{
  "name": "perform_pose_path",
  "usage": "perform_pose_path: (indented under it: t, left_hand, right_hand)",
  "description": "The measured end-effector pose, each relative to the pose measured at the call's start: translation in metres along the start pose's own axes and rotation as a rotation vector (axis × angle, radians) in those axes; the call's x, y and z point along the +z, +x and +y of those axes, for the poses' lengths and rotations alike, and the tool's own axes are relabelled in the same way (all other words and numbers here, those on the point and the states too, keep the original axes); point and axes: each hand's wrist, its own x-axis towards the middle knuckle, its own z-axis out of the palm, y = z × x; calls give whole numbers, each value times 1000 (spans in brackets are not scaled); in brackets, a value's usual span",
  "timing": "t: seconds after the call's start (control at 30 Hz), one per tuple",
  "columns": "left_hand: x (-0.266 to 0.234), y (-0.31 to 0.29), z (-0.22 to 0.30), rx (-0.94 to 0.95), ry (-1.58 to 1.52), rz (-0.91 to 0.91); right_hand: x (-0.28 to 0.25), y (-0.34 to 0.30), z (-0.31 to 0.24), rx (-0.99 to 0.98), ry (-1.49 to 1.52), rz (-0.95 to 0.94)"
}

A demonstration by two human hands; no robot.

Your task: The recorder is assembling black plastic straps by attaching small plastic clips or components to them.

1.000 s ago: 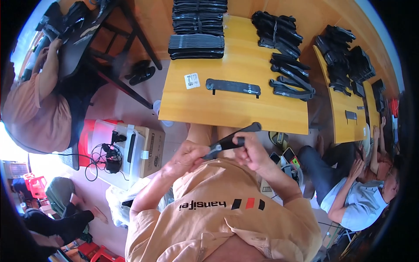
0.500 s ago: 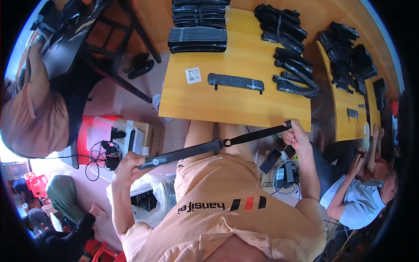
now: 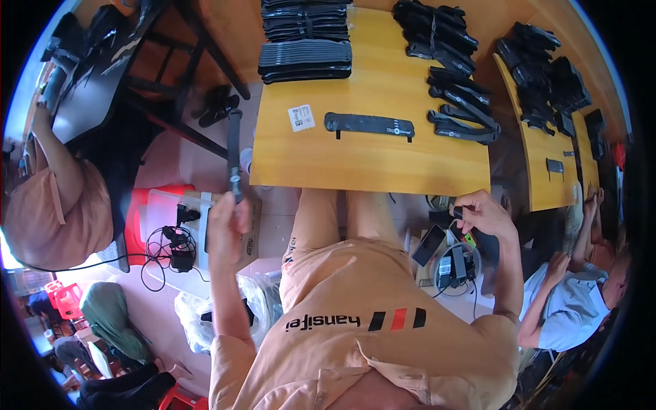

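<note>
Raised on the left, my left hand [image 3: 229, 219] is closed around one end of a long black strap [image 3: 234, 147] with pale printing; motion blurs the fingers. The strap points away from me, past the table's left edge. By the table's near right corner, my right hand [image 3: 486, 214] is closed, with a small dark end [image 3: 457, 212] showing at its fingers; the rest of that piece is hidden. A flat dark strap [image 3: 369, 124] lies across the yellow table [image 3: 321, 167] above two small black marks. A white label [image 3: 301, 118] is to its left.
Stacked straps [image 3: 304, 60] stand at the table's back left, with bundled straps [image 3: 461, 102] along its right side. Chargers and cables [image 3: 174, 246] lie on a bin at left; a phone [image 3: 429, 244] and a tub of devices are at right. Other people sit on both sides.
My left hand has swung up and away with the strap, which was stretched between both hands and linked to a narrower strap. My right hand has moved slightly right and turned.
</note>
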Motion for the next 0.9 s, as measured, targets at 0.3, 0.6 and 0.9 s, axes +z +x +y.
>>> perform_pose_path:
  t: [0.3,0.6,0.9]
  left_hand:
    - [73,47,-99,-196,-78,-40]
    - [54,46,-71,-422,414,-27]
    - [172,20,-17,183,340,-643]
  right_hand:
    - [6,-3,-10,-193,-310,197]
    - [0,-11,-12,-259,-330,178]
    - [61,32,-67,-691,-95,158]
